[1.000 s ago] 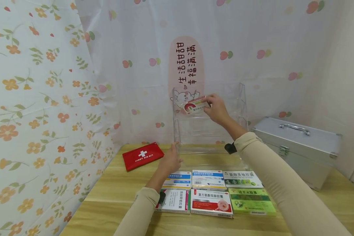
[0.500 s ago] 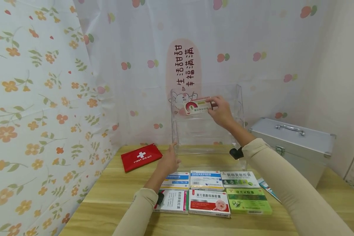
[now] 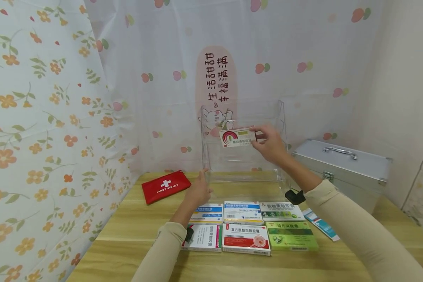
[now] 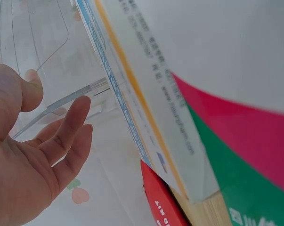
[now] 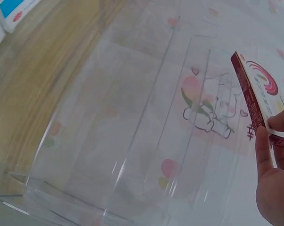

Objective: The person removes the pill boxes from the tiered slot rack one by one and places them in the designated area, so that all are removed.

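My right hand (image 3: 269,145) pinches the right end of a white and red medicine box (image 3: 234,138), in front of the upper part of a clear plastic tiered rack (image 3: 244,182). In the right wrist view, thumb and fingers grip the box's end, and its dark red narrow side (image 5: 249,94) shows. My left hand (image 3: 197,192) is at the rack's lower left edge. The left wrist view shows thumb and curled fingers of that hand (image 4: 43,150) around the clear edge (image 4: 76,95). Several medicine boxes lie in two rows before the rack, among them a red and white one (image 3: 246,239).
A red first aid pouch (image 3: 166,187) lies left of the rack. To the right stands a silver metal case (image 3: 342,168) with a handle. A green box (image 3: 292,236) ends the front row, and a teal and white packet (image 3: 320,224) lies beside my right forearm.
My right hand has brought the medicine box lower in front of the rack and turned it from tilted to nearly level. My left hand stays at the rack's edge. The head view has shifted slightly.
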